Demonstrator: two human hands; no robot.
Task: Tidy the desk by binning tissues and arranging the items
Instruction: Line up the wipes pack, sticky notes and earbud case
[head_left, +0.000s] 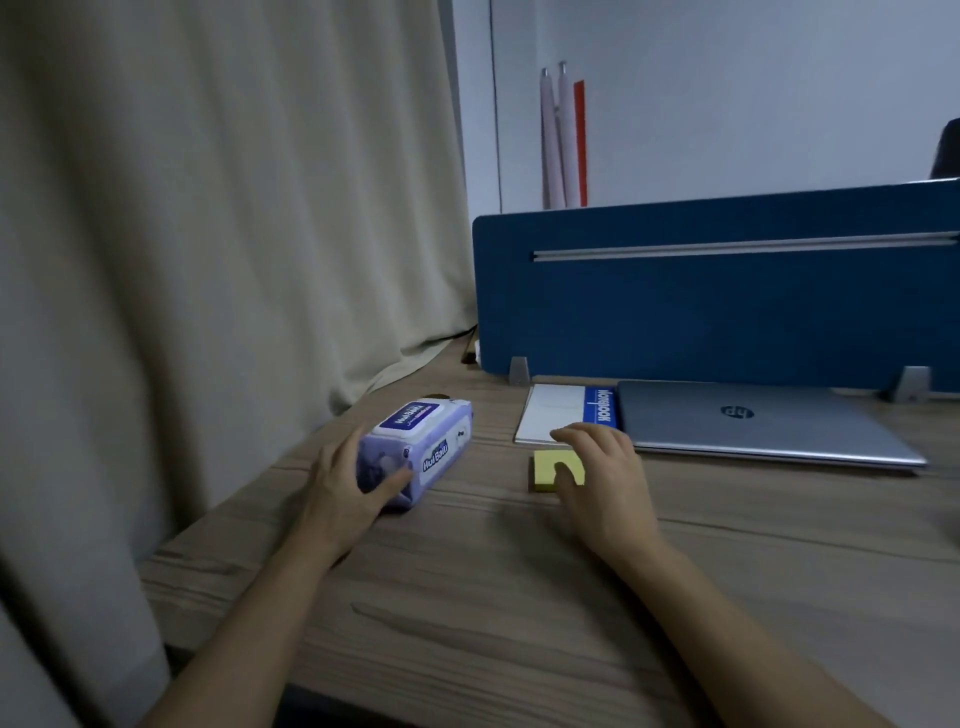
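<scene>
Left hand (349, 486) wrapped round near end of purple-white plastic wet-wipe pack (420, 442) on left of wood-grain desk (493, 597), right hand (602, 478) spread flat over yellow sticky-note pad (545, 469), white blue-spined notebook (566, 413) touching closed silver laptop (753, 421), blue divider panel (727, 306) behind

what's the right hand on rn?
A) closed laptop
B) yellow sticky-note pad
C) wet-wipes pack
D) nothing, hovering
B: the right hand lies over the yellow sticky-note pad, thumb pressed on its top, just in front of the notebook; the left hand has the wet-wipes pack.
</scene>
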